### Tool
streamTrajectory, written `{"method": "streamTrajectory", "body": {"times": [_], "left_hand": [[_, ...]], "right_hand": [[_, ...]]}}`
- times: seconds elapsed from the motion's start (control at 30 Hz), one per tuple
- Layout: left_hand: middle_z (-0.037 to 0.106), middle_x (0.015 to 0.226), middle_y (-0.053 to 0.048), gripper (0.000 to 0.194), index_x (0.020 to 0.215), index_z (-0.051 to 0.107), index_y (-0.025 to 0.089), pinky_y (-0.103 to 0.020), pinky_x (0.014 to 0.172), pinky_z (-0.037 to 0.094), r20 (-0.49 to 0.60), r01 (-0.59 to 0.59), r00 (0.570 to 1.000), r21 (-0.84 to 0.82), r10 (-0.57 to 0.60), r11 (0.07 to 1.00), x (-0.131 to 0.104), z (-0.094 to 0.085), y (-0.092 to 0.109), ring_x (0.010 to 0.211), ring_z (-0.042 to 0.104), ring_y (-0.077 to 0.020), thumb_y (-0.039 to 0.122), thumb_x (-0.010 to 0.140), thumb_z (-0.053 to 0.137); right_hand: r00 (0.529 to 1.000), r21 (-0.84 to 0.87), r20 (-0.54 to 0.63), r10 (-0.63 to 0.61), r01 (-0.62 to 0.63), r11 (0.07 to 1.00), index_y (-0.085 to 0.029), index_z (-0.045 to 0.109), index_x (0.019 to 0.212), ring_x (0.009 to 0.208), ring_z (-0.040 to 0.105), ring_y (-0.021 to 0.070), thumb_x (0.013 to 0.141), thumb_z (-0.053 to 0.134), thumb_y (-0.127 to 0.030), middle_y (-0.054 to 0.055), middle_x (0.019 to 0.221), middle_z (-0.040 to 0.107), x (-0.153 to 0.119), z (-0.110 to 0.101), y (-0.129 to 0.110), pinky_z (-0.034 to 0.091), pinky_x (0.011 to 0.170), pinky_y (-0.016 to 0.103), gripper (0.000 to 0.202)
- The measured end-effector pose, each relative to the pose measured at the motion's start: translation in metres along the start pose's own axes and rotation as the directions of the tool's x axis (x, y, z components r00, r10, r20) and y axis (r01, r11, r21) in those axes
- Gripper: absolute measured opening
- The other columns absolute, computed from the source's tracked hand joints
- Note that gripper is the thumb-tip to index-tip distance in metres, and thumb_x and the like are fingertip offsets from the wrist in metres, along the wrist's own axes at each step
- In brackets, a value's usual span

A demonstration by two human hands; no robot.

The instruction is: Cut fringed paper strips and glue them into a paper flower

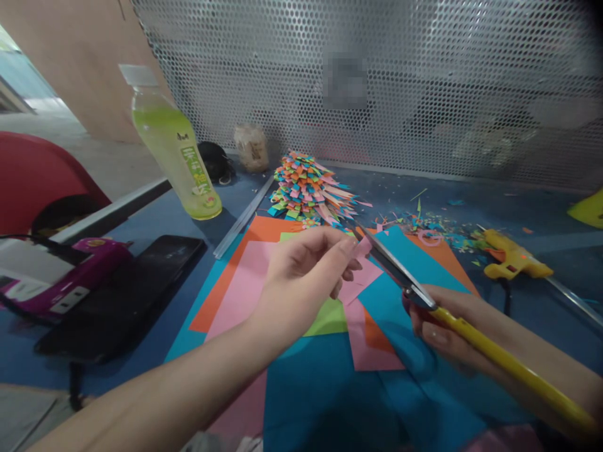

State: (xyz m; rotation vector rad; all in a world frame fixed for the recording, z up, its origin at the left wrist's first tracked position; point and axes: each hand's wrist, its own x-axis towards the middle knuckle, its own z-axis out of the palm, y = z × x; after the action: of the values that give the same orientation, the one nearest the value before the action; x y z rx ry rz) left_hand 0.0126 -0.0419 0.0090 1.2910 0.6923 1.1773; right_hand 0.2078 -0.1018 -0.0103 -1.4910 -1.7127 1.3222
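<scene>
Thumb and fingers of my left hand (306, 282) pinch a small pink paper piece (362, 247) above the pile of sheets. Scissors (414, 292) with yellow handles are held in my right hand (447, 333). Their blades are slightly apart and point at the pink piece; I cannot tell whether they touch it. Below my hands lie overlapping blue paper (320, 383), pink paper (240, 270), orange paper (217, 301) and green paper (330, 320). A cone of many small coloured paper strips (306, 188) stands just behind them.
A bottle of green drink (174, 150), glue sticks (245, 216), a black phone (122, 301) and a purple power strip (89, 270) are on the left. Paper scraps (433, 226) and a yellow glue gun (513, 254) lie at right. A perforated metal panel (424, 94) closes the back.
</scene>
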Motion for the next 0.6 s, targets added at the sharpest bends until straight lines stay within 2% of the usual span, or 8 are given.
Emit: {"method": "streamTrajectory", "body": {"times": [0.1, 0.37, 0.6], "left_hand": [[0.057, 0.056, 0.002, 0.02, 0.064, 0.06, 0.015, -0.017, 0.041, 0.038, 0.037, 0.043, 0.998, 0.066, -0.046, 0.997, 0.0008, 0.0018, 0.0028, 0.05, 0.05, -0.0063, 0.027, 0.079, 0.059], [0.056, 0.057, 0.0, 0.02, 0.061, 0.062, 0.013, -0.019, 0.044, 0.039, 0.138, -0.018, 0.99, 0.101, 0.004, 0.995, -0.001, 0.0018, 0.0043, 0.051, 0.05, -0.0074, 0.012, 0.079, 0.052], [0.056, 0.057, 0.0, 0.021, 0.06, 0.061, 0.013, -0.02, 0.044, 0.039, 0.149, -0.011, 0.989, 0.102, -0.004, 0.995, -0.0015, 0.0021, 0.0017, 0.05, 0.05, -0.0071, 0.014, 0.079, 0.051]], "right_hand": [[1.0, 0.009, 0.013, -0.016, 0.016, 1.0, -0.019, 0.042, 0.073, 0.037, 0.025, 0.0021, 0.074, 0.047, -0.069, -0.007, 0.057, 0.035, 0.0004, 0.0004, -0.0002, 0.019, 0.032, 0.017, 0.05], [0.999, -0.022, 0.023, -0.026, 0.027, 0.999, -0.019, 0.044, 0.074, 0.041, 0.029, 0.003, 0.077, 0.052, -0.061, -0.007, 0.059, 0.036, -0.0002, -0.0008, -0.0012, 0.023, 0.036, 0.016, 0.043], [0.998, -0.037, 0.02, -0.058, 0.059, 0.998, -0.019, 0.044, 0.072, 0.041, 0.027, 0.0033, 0.077, 0.05, -0.063, -0.006, 0.059, 0.036, 0.0007, -0.0005, 0.0015, 0.021, 0.035, 0.017, 0.044]]}}
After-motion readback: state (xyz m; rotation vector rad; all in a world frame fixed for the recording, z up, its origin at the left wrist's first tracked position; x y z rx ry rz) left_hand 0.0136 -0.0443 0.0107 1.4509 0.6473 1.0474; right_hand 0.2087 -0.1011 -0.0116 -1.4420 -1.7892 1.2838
